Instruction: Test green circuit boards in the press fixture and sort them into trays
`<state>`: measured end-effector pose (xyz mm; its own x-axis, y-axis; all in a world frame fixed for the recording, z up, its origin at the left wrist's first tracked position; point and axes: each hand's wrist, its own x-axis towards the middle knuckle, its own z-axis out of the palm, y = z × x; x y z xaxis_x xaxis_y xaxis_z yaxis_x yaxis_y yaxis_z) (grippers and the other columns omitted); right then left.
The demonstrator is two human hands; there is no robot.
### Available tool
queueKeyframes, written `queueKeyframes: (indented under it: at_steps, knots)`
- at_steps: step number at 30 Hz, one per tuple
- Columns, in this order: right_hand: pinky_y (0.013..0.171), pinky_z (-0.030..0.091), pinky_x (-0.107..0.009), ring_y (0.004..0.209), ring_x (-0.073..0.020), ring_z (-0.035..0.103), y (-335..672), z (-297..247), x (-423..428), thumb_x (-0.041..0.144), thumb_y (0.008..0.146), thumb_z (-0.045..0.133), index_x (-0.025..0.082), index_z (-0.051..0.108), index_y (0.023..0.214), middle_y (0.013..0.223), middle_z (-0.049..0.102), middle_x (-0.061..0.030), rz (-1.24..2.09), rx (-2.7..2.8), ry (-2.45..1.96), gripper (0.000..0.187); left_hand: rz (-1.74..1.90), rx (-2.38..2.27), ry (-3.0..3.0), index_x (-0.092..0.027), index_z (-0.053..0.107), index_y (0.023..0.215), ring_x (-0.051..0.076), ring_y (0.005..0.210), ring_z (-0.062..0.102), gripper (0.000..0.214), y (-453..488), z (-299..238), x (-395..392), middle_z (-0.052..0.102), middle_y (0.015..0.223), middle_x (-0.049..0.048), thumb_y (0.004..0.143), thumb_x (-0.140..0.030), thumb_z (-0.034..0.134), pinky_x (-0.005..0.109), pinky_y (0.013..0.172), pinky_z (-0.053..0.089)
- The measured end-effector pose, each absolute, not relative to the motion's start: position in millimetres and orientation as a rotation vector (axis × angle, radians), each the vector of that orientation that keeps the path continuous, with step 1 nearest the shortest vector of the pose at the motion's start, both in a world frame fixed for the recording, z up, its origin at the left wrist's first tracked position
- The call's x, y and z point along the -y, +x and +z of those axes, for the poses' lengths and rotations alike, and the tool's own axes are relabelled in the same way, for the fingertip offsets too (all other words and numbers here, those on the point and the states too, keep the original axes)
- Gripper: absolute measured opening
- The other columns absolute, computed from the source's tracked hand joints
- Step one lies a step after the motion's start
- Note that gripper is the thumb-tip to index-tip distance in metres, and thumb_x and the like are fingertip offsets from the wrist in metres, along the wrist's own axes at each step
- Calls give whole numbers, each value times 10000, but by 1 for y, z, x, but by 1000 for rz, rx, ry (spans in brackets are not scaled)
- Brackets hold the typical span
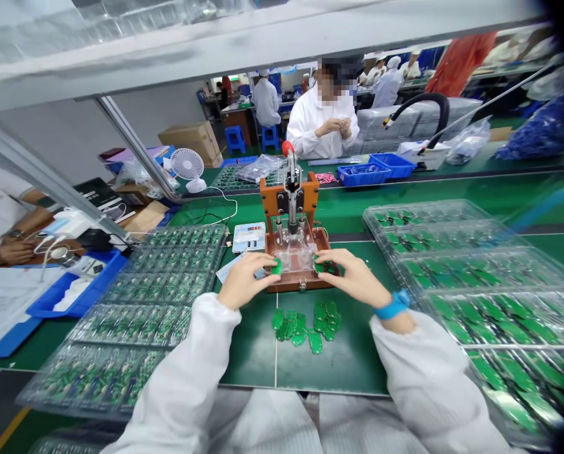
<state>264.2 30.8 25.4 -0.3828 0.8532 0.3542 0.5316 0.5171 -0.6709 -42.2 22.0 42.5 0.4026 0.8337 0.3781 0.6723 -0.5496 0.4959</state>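
My left hand (248, 277) pinches a small green circuit board (276, 267) at the left side of a clamp fixture (290, 202). On the fixture's right, my right hand (350, 272) grips another green circuit board (318, 265) between thumb and fingers. The fixture has an orange frame, a red-tipped lever and a clear plate above a brown wooden base (286, 282). A blue band (392, 305) circles my right wrist. Below the fixture, several loose green boards lie in two loose groups, a left pile (291, 326) and a right pile (326, 318).
Clear trays of boards (178, 268) flank the left side, and more clear trays (456, 271) line the right. A small blue-white box (249, 238) sits by the fixture. Behind are a white fan (188, 165), blue bins (364, 173) and a co-worker (323, 120). A shelf beam (215, 47) crosses overhead.
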Motion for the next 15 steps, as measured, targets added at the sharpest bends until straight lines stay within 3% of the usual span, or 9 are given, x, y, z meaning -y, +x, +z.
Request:
queueKeyframes:
  at_steps: [5, 12, 15]
  knots:
    - [1067, 498, -485, 1154, -277, 656, 238, 21, -78, 255, 808, 759, 228, 744, 1064, 1172, 756, -73, 555, 2192, -1039, 258, 710, -1395, 2565, -184, 758, 1024, 284, 1088, 647, 244, -19, 41, -55, 736, 1142, 73, 856, -355, 801, 425, 960, 521]
    - [1056, 512, -514, 1160, -288, 659, 240, 11, -85, 283, 831, 752, 232, 739, 1077, 1198, 749, -84, 505, 2263, -958, 251, 716, -1376, 2603, -194, 762, 1004, 266, 1119, 619, 204, -19, 34, -57, 711, 1210, 58, 882, -358, 773, 413, 996, 499]
    - [1040, 526, -516, 1144, -286, 665, 241, 14, -85, 305, 844, 748, 240, 742, 1060, 1191, 754, -77, 486, 2287, -929, 226, 730, -1348, 2600, -192, 761, 955, 259, 1081, 623, 174, -18, 34, -59, 733, 1149, 46, 867, -339, 788, 410, 973, 506]
